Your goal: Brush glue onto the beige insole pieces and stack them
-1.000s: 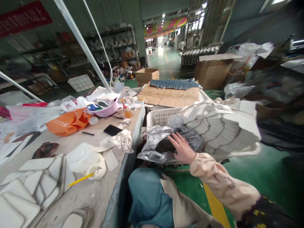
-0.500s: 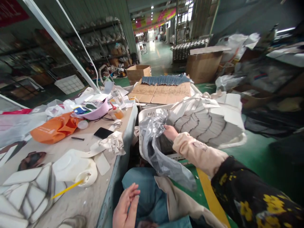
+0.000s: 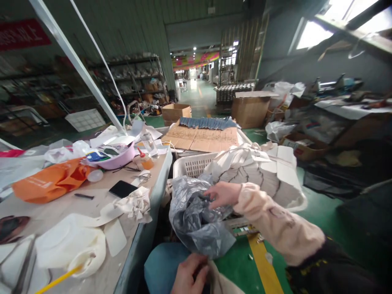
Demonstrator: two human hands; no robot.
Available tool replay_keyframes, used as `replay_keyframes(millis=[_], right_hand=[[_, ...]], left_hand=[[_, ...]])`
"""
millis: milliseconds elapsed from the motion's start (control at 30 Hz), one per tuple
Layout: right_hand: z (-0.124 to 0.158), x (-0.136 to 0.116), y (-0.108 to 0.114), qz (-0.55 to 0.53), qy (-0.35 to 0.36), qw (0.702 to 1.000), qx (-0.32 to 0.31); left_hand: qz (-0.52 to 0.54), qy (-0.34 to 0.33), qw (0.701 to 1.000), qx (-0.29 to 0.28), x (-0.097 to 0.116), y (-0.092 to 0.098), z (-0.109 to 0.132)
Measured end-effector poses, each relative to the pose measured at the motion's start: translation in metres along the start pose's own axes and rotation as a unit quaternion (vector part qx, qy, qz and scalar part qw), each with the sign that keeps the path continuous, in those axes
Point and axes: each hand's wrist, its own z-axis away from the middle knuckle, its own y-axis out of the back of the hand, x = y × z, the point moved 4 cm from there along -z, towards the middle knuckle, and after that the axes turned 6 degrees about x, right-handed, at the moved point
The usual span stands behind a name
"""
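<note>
A crumpled grey plastic bag (image 3: 199,220) lies bunched over the near left end of the white basket (image 3: 196,164), part of it hanging over the near side. My right hand (image 3: 225,194) is at the bag, fingers stretched and apart over its upper folds. Beside that hand, the basket holds a big bundle of stacked off-white pieces (image 3: 251,175), with strips tied across the top. Low in the view, over my lap, my left hand (image 3: 191,275) has curled fingers with the thumb close to them; whatever lies between them is hidden.
The workbench (image 3: 128,241) on my left carries a phone (image 3: 122,189), an orange bag (image 3: 52,181), a lilac basin (image 3: 119,159), a glue bottle (image 3: 146,161) and a cut white jug (image 3: 70,241). Beyond the basket lies flat cardboard (image 3: 199,139) with blue pieces. Cartons (image 3: 251,110) stand behind.
The grey bag, earlier gathered and raised in my right hand, now lies lower and spread. My right hand has loosened. My left hand moved right and its fingers curled. The view tilted up.
</note>
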Motion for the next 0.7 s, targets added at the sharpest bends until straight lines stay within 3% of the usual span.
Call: replay_keyframes(millis=[33, 100, 200, 467, 633, 700], right_hand=[[-0.005, 0.003, 0.02, 0.049, 0.002, 0.999, 0.0], [-0.016, 0.014, 0.066, 0.146, -0.035, 0.983, 0.105], [-0.028, 0.033, 0.101, 0.216, -0.054, 0.965, 0.139], [-0.033, 0.084, 0.094, 0.299, -0.036, 0.953, 0.036], [-0.06, 0.087, 0.097, 0.298, 0.03, 0.954, -0.01], [-0.069, 0.084, 0.095, 0.303, 0.049, 0.952, 0.009]], left_hand=[[-0.015, -0.002, 1.0, -0.009, -0.002, -0.001, 0.0], [-0.024, 0.008, 1.0, -0.015, -0.004, -0.003, 0.002], [0.0, 0.028, 1.0, 0.002, -0.002, -0.002, 0.005], [0.029, 0.073, 0.997, 0.029, 0.001, 0.001, 0.003], [0.044, 0.075, 0.996, 0.031, -0.004, -0.005, 0.001], [0.058, 0.075, 0.995, 0.036, -0.005, -0.006, 0.0]])
